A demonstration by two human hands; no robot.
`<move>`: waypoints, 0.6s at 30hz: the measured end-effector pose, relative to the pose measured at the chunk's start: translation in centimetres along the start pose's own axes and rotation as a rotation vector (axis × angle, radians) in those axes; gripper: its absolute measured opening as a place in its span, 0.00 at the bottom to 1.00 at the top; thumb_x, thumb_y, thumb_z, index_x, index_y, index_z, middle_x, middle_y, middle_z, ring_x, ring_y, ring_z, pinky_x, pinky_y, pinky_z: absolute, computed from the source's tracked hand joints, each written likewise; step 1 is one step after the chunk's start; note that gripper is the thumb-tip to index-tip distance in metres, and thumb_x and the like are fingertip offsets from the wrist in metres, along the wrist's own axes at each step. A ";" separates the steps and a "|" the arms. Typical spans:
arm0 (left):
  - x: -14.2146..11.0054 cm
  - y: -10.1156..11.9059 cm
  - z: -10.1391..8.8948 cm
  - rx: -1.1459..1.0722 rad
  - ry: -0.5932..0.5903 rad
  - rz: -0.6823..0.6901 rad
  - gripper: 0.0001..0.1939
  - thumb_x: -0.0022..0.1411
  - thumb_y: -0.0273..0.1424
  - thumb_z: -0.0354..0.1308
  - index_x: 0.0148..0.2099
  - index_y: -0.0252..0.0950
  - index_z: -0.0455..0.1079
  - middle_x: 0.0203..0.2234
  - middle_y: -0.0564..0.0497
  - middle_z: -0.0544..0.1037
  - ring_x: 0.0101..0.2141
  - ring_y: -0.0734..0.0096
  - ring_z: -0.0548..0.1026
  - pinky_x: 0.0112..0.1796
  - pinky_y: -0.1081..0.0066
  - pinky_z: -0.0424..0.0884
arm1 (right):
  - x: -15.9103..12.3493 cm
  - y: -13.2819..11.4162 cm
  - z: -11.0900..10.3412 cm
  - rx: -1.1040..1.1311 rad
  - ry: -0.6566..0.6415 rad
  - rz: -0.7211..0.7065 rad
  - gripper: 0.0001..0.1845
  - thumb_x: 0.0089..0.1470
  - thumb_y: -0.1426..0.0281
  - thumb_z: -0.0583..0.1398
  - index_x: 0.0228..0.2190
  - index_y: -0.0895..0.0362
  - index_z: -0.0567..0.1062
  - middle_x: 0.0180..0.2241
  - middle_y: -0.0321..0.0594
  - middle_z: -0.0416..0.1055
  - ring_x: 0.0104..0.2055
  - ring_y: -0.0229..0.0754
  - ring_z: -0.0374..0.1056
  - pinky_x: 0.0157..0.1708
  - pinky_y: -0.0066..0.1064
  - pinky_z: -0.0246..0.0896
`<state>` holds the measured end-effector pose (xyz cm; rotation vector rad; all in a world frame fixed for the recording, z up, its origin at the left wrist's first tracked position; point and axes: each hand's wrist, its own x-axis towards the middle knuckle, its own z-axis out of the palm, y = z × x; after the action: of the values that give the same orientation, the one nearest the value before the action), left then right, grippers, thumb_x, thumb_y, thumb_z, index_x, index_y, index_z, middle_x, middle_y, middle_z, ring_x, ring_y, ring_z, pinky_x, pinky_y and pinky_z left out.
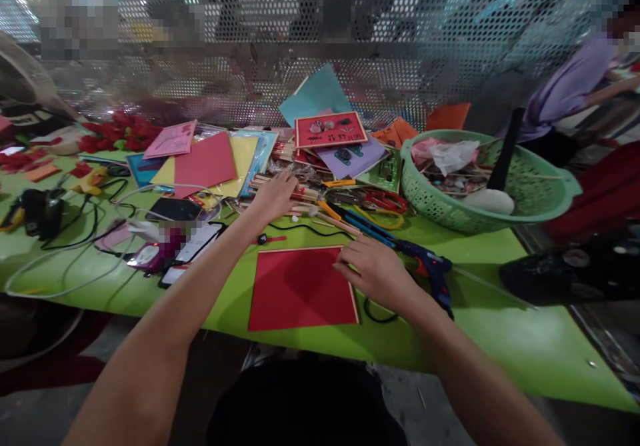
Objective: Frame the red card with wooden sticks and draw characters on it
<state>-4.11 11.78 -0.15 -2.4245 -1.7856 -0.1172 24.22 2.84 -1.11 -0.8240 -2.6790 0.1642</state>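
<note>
Item: one red sheet (pixel 300 289), flat, smooth, near-square, lying on the surface (pixel 500 346) before me, pale thin wooden strips (pixel 355 303) along its top and right edges

Right grip (pixel 377 266), mine: over the sheet's upper right corner, thumb side toward the red, fingers curled; whether it is closed on anything I cannot tell

Left grip (pixel 275 196), mine: beyond the sheet's upper edge and apart from it, fingers down among a loose heap of slim wooden sticks (pixel 305 195), some red-ended; whether clamped on one I cannot tell

Just right of my right grip: one blue glue gun (pixel 435 266), hard-shelled, orange trigger

Beyond the sheet: one thin black cord (pixel 320 231), curving; one red tool handle (pixel 393 199), looped

Behind the sticks: one red decorated card (pixel 330 130) resting over one lilac card (pixel 353 158); one light-blue sheet (pixel 317 96), tilted up

Right: one round green basket (pixel 570 189), perforated plastic, holding crumpled scraps

Left: one coral sheet (pixel 206 164) over one yellow sheet (pixel 245 159); red flowers (pixel 120 131), fluffy, bunched

Rear: one metal screen (pixel 250 79), punched with holes
</note>
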 end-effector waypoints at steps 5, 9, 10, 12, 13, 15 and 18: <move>-1.7 -0.3 0.4 -0.039 -0.027 -0.032 0.08 0.65 0.29 0.58 0.46 0.36 0.74 0.49 0.39 0.74 0.51 0.50 0.74 0.48 0.59 0.71 | 0.0 0.3 0.6 0.018 -0.034 0.016 0.11 0.65 0.69 0.60 0.30 0.57 0.76 0.29 0.40 0.76 0.35 0.44 0.69 0.40 0.36 0.59; -2.7 -0.3 0.5 -0.092 0.016 -0.040 0.10 0.69 0.35 0.56 0.48 0.37 0.73 0.49 0.41 0.74 0.51 0.52 0.73 0.49 0.58 0.69 | 0.0 0.6 0.8 0.017 -0.034 0.018 0.11 0.66 0.69 0.60 0.29 0.57 0.75 0.29 0.40 0.75 0.35 0.44 0.69 0.40 0.35 0.58; -3.0 -0.3 0.4 -0.104 0.027 -0.039 0.11 0.69 0.38 0.57 0.49 0.38 0.73 0.50 0.41 0.74 0.51 0.52 0.73 0.49 0.58 0.69 | 0.0 0.7 0.8 0.017 -0.028 0.016 0.12 0.66 0.69 0.59 0.29 0.56 0.75 0.29 0.40 0.75 0.35 0.44 0.69 0.39 0.35 0.58; -3.6 -0.3 0.5 -0.122 0.037 -0.022 0.12 0.67 0.41 0.60 0.47 0.39 0.73 0.49 0.43 0.75 0.52 0.51 0.73 0.51 0.57 0.68 | 0.0 0.8 0.7 0.019 -0.017 0.011 0.12 0.66 0.69 0.59 0.29 0.56 0.75 0.29 0.40 0.75 0.34 0.44 0.69 0.39 0.36 0.58; -3.9 -0.2 0.7 -0.127 0.037 -0.006 0.11 0.65 0.40 0.62 0.46 0.40 0.74 0.48 0.44 0.76 0.53 0.51 0.72 0.52 0.57 0.67 | 0.0 0.8 0.7 0.020 -0.014 0.010 0.13 0.67 0.69 0.58 0.29 0.56 0.75 0.29 0.41 0.75 0.34 0.44 0.69 0.38 0.36 0.58; -4.3 0.0 1.0 -0.127 0.037 0.020 0.08 0.63 0.35 0.64 0.44 0.41 0.75 0.47 0.45 0.77 0.54 0.50 0.72 0.52 0.56 0.66 | 0.0 0.8 0.7 0.017 -0.020 0.012 0.13 0.67 0.69 0.58 0.29 0.56 0.75 0.29 0.40 0.75 0.34 0.44 0.69 0.38 0.36 0.58; -4.6 0.2 1.3 -0.126 0.064 0.024 0.04 0.63 0.28 0.62 0.41 0.40 0.76 0.44 0.44 0.79 0.52 0.51 0.73 0.52 0.55 0.66 | 0.0 0.9 0.8 0.026 -0.038 0.029 0.13 0.67 0.68 0.57 0.31 0.56 0.76 0.30 0.41 0.76 0.36 0.45 0.70 0.40 0.36 0.60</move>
<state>-5.28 7.61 -2.10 -2.4956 -1.7725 -0.3102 24.43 3.52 -2.08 -0.8599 -2.6953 0.2235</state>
